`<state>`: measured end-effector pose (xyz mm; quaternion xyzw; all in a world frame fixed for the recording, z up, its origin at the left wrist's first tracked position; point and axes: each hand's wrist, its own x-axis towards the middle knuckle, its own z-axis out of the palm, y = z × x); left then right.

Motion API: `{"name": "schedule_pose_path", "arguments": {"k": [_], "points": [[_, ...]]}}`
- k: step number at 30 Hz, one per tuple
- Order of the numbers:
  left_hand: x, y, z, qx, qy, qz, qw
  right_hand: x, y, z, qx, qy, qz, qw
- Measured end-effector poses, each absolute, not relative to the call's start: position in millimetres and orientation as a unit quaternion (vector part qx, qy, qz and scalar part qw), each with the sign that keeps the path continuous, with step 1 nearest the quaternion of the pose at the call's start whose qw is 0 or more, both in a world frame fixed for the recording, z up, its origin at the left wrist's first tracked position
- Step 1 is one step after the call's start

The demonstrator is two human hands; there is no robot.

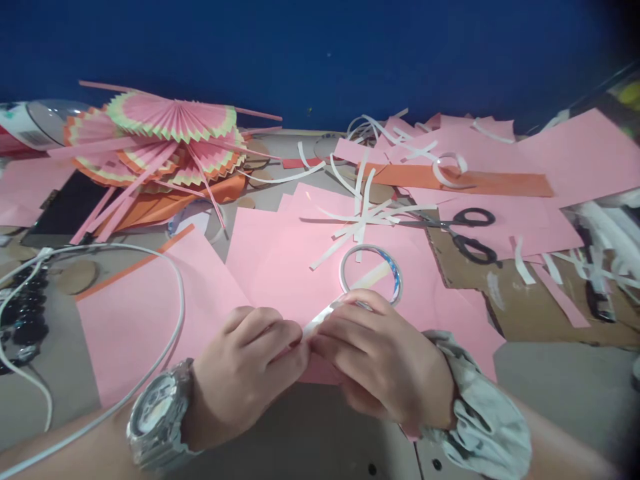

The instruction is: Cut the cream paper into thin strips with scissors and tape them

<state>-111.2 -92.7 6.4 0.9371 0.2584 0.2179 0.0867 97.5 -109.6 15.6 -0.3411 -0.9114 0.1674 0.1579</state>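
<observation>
My left hand point(250, 363) and my right hand point(385, 360) meet at the near middle of the table, fingertips together. Between them they pinch a narrow white strip of tape point(320, 319) that runs up to a thin tape roll point(371, 272) lying just beyond my right fingers. Under both hands lies a pink paper sheet point(280, 260), and a folded pink piece shows below my fingers. A silver watch point(157, 420) is on my left wrist.
Black scissors point(467, 233) lie at the right on pink paper and cardboard point(530, 300). Pleated pink paper fans point(170, 133) are piled at the back left. White paper strips point(363, 213) are scattered in the middle. A white cable point(165, 347) loops at the left.
</observation>
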Motion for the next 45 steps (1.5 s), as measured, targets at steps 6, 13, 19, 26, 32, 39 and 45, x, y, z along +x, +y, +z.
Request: {"name": "schedule_pose_path", "arguments": {"k": [6,13,19,26,32,39,45], "points": [[-107,-101,6,0.946,0.221,0.229,0.059,90,-106,29,-0.406,-0.842,0.329,0.134],[-105,-104,4,0.945,0.230,0.221,0.067,95,-103,29,-0.436,-0.761,0.433,0.208],[-104,-104,6,0.939,0.237,0.228,0.103,106,-98,26,-0.497,-0.576,0.576,0.300],[-109,-100,14,0.900,0.273,0.253,0.227,113,-95,26,-0.468,-0.641,0.523,0.309],[-110,-97,17,0.866,0.309,0.268,0.288,112,-97,21,-0.407,-0.767,0.450,0.210],[-118,-89,26,0.802,0.380,0.308,0.343,112,-98,23,-0.431,-0.765,0.443,0.180],[-118,-102,42,0.891,0.362,0.131,0.240,112,-96,30,-0.394,-0.793,0.437,0.157]]}}
